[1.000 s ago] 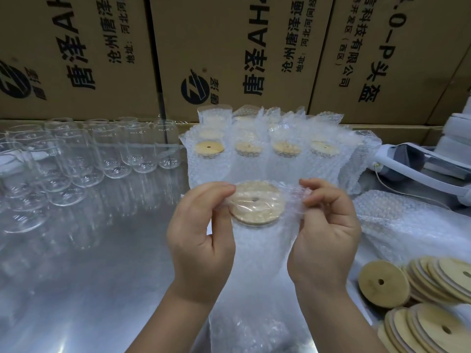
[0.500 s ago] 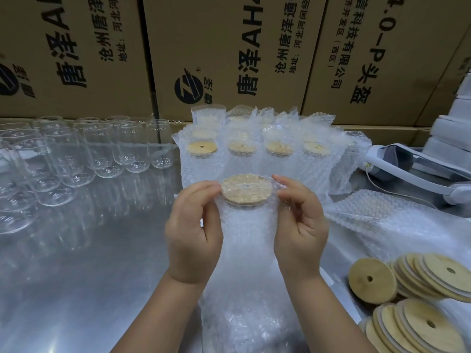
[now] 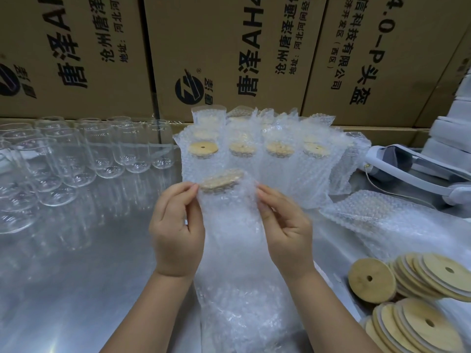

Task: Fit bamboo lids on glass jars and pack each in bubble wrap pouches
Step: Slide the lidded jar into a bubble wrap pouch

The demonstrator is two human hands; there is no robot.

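While the left hand [image 3: 178, 225] and right hand [image 3: 285, 230] pinch opposite sides of the bubble wrap pouch [image 3: 229, 240], thumbs and forefingers closed on the wrap, a bamboo lid [image 3: 220, 180] shows through it, tilted, just above and between the fingertips.

Bubbly plastic pouch [image 3: 237, 238], glossy metal table [image 3: 76, 276]

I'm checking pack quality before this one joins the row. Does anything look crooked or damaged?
Only the bamboo lid inside the held pouch: it sits slanted, right edge higher, unlike the level lids of the packed jars behind. Possibly the whole pouch is merely tipped. No breakage visible.
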